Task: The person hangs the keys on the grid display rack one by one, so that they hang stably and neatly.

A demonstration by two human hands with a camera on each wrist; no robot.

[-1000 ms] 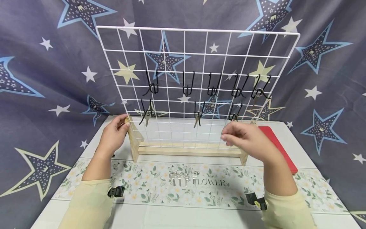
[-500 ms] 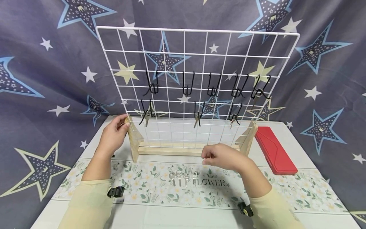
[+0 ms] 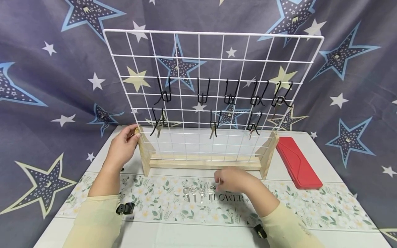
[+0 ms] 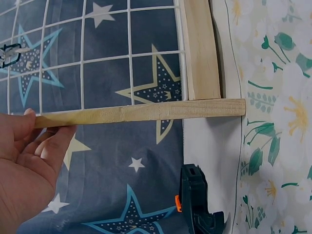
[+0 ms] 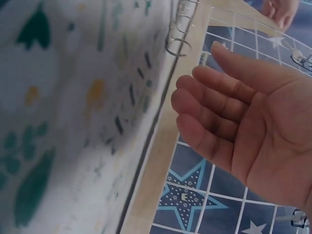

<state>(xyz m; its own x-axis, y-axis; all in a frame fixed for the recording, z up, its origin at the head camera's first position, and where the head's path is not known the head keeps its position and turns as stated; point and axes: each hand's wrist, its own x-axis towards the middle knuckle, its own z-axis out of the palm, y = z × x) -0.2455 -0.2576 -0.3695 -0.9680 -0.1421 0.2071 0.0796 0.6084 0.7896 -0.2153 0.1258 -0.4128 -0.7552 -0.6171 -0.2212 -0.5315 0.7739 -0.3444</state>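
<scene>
In the head view, the loose keys lie in a row on the flowered mat that covers part of the bench, just left of the right hand; the row runs crosswise, each key's shaft pointing toward the person. The right hand is by far the nearer; the left hand is well apart, at the end of the wooden stand. In the left wrist view, the left grip is clamped on that stand's side piece, thumb on one face and fingers on the other. In the right wrist view, the right grip holds nothing: thumb and loosely bent fingers stand apart, with some key rings beyond the fingertips, apparently untouched.
</scene>
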